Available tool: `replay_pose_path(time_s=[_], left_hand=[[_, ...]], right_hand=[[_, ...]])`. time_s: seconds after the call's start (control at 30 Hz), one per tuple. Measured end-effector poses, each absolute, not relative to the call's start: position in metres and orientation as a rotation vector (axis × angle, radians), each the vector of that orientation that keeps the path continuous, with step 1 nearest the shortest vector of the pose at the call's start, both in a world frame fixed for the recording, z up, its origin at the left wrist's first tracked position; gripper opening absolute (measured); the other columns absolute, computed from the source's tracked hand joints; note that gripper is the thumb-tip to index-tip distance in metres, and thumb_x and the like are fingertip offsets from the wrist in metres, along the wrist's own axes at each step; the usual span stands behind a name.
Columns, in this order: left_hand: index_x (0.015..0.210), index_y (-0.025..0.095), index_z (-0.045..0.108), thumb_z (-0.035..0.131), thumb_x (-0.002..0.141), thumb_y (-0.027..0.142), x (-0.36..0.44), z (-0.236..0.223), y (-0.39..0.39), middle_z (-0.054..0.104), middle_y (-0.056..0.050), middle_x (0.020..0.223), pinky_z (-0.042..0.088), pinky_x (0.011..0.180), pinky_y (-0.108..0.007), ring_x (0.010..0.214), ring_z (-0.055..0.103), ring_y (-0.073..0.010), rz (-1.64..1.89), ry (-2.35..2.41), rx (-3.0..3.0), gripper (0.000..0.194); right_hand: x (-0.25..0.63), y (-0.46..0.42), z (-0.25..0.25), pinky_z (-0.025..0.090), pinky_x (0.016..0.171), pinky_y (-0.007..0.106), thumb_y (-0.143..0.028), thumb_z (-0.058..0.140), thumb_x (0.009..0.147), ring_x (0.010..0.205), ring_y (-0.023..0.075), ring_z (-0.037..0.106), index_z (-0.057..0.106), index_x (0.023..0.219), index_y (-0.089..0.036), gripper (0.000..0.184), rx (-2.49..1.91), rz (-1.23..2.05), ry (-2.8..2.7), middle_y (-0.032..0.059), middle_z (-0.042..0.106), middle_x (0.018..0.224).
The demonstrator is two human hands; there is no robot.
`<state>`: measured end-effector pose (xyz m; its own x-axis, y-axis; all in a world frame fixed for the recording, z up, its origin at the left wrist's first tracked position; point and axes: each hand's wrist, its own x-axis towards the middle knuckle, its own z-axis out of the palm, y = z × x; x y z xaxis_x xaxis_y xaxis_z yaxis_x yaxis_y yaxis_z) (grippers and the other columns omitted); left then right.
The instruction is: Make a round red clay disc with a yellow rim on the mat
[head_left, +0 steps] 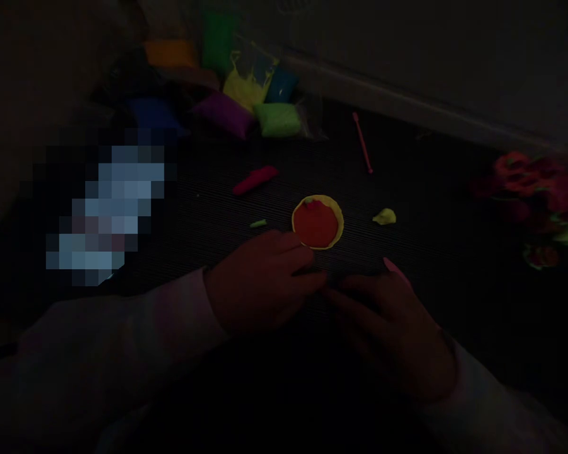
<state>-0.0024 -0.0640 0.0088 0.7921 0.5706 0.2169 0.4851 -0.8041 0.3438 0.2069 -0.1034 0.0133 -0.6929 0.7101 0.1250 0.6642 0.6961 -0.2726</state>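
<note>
In the dim light my left hand is closed, its thumb and forefinger pinched together just below a round disc of clay, red-orange with a yellow rim. My right hand comes in from the other side, fingers bent and drawn together, their tips meeting those of the left. Whatever lies between the fingertips is too dark and small to make out. A pink flat tool pokes out from behind the right hand. A small red bit sits on the disc's upper part.
Beyond the disc lie a red clay roll, a green clay piece, a yellow clay lump and a thin pink stick tool. Bags of coloured clay are heaped at the back. Colourful flower-like pieces stand right; a blurred-out bright object lies left.
</note>
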Motion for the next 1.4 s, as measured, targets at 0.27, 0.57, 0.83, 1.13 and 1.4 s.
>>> replay_pose_path(time_s=[0.27,0.57,0.83,1.13,1.4], left_hand=[[0.092,0.019,0.059,0.040,0.082,0.021,-0.0028,0.0081,-0.0641,0.056,-0.004,0.078,0.038,0.064,-0.030,0.071,0.046,-0.0148,0.504,0.784,2.768,0.022],[0.090,0.020,0.060,0.042,0.079,0.019,-0.0015,0.0099,-0.0636,0.056,-0.004,0.081,0.039,0.064,-0.029,0.073,0.046,-0.0154,0.379,0.751,2.680,0.021],[0.088,0.018,0.060,0.046,0.077,0.018,-0.0015,0.0105,-0.0648,0.056,-0.004,0.082,0.038,0.066,-0.029,0.076,0.045,-0.0154,0.390,0.735,2.638,0.017],[0.083,0.019,0.060,0.046,0.076,0.020,-0.0036,0.0124,-0.0654,0.056,-0.003,0.079,0.037,0.065,-0.030,0.073,0.045,-0.0152,0.461,0.607,2.697,0.015],[0.083,0.018,0.060,0.046,0.077,0.022,-0.0032,0.0109,-0.0651,0.056,-0.003,0.078,0.037,0.065,-0.030,0.074,0.046,-0.0154,0.435,0.619,2.713,0.015]], right_hand=[[0.2106,-0.1045,0.0122,0.031,0.088,0.052,-0.015,0.050,0.076,0.081,0.0182,0.050,0.051,0.109,-0.018,0.033,-1.104,0.345,-2.646,0.0068,0.055,0.095],[0.2093,-0.1028,0.0108,0.034,0.087,0.050,-0.019,0.047,0.078,0.084,0.0185,0.050,0.046,0.116,-0.021,0.038,-1.213,0.301,-2.659,0.0062,0.055,0.096],[0.2084,-0.1038,0.0107,0.033,0.086,0.052,-0.020,0.047,0.078,0.083,0.0189,0.049,0.050,0.112,-0.023,0.034,-1.210,0.260,-2.690,0.0058,0.055,0.095],[0.2075,-0.1038,0.0113,0.033,0.087,0.051,-0.021,0.047,0.079,0.083,0.0182,0.050,0.050,0.112,-0.023,0.034,-1.222,0.267,-2.680,0.0054,0.056,0.096],[0.2081,-0.1033,0.0110,0.034,0.086,0.051,-0.022,0.048,0.078,0.084,0.0194,0.050,0.052,0.112,-0.023,0.035,-1.218,0.257,-2.689,0.0061,0.056,0.095]])
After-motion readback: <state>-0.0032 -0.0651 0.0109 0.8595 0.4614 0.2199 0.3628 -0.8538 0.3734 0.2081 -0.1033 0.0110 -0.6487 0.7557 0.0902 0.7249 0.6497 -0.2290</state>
